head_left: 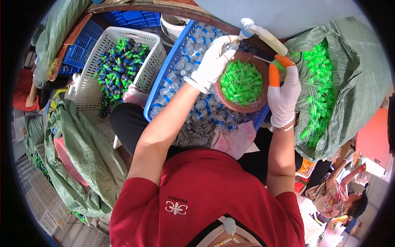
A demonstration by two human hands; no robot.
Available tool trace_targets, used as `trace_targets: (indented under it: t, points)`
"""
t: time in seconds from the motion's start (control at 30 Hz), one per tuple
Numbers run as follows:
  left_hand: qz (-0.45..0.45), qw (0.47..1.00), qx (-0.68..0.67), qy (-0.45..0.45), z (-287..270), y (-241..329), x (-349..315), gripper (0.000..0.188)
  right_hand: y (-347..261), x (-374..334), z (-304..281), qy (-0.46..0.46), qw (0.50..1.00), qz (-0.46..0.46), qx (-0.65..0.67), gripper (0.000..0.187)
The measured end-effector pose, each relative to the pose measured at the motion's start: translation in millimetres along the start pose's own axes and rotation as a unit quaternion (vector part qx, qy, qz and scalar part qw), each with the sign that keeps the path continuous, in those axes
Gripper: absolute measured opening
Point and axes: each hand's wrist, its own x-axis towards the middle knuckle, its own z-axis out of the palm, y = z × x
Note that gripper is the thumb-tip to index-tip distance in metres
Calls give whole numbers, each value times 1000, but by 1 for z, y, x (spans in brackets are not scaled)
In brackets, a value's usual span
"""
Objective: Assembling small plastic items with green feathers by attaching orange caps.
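The left hand [213,64], in a white glove, is above the blue basket [168,68] in the upper middle of the frame. Its fingers are closed narrowly around a small clear bottle [233,44], near the rim of the bowl. The right hand [284,92], also in a white glove and with orange covers on two fingers, is right of the centre. These two fingers make a narrow pinch, and between them is a green cap [279,65], whose thin white stick points to the left, over the bowl.

The reddish-brown bowl [243,109] is between the two hands and is filled with green caps with sticks [240,84]. It is over the right part of the blue basket, which contains many clear bottles with blue bands [199,45]. A pale bottle [269,40] is tilted just above the bowl. At the right of the frame, an open green sack [349,66] holds more green pieces [319,82]. In the upper left, a white basket [149,68] contains green and dark pieces [123,66]. A co-worker [331,199] is visible in the lower right.
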Motion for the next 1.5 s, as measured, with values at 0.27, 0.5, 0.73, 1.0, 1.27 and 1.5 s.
trace_targets:
  t: [0.27, 0.5, 0.73, 1.0, 1.27, 1.5]
  points:
    - [8, 994, -101, 38, 12, 2, 4, 45, 18, 5, 10, 23, 1000, 4, -10, 29]
    - [7, 992, -124, 22, 10, -1, 3, 42, 16, 4, 11, 5, 1000, 21, -6, 27]
    - [18, 993, -113, 24, 11, 1, 4, 41, 13, 4, 10, 9, 1000, 27, 2, 25]
    - [29, 996, -83, 28, 9, -3, 4, 40, 11, 6, 8, 7, 1000, 10, -20, 26]
    - [19, 999, 12, 29, 5, -23, -12, 44, -11, -6, 13, 52, 996, 40, 61, 25]
    - [-166, 968, -153, -105, 25, 41, -48, 38, 15, -31, 35, -84, 996, 3, -9, 15]
